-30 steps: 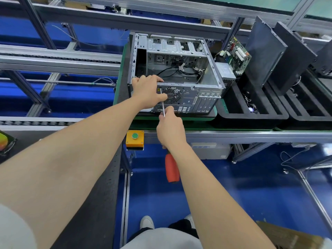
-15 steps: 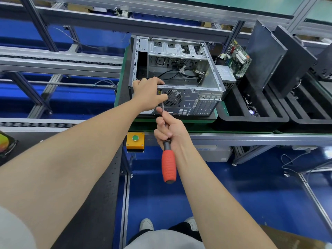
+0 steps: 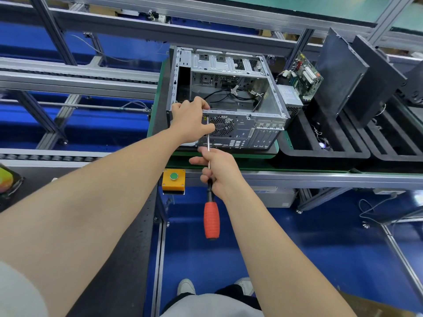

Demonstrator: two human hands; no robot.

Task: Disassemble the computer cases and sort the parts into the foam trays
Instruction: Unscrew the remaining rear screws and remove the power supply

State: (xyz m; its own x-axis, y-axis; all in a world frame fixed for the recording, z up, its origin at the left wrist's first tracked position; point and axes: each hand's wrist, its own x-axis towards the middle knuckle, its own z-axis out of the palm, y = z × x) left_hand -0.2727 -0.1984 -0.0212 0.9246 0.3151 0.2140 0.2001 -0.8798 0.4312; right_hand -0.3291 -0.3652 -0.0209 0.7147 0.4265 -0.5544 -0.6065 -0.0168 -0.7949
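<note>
Computer case (image 3: 238, 124) gripped; right hand (image 3: 217, 170) holds screwdriver (image 3: 211, 216)

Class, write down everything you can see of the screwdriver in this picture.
The screwdriver has a ribbed orange-red handle, a black collar and a long thin silvery shaft. It points away from the person, tip at the upper left of the rear panel of the computer case, beside the fan grille. The right hand grips the shaft and collar; the handle hangs free. The left hand holds the case beside the tip.
</note>
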